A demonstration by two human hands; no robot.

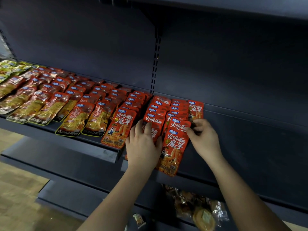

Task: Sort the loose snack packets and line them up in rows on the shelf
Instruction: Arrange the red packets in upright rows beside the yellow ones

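Observation:
Red snack packets lie in overlapping rows on the dark shelf. My left hand rests flat with straight fingers on the front packet of one red row. The front packet of the neighbouring row hangs over the shelf's front edge. My right hand pinches the right edge of the second packet in that row. A single red packet lies alone at the far right, behind my right hand.
To the left run rows of orange and clear noodle packets and green packets. The shelf's right part is bare. On the lower shelf lie clear bags of brown snacks and a small packet.

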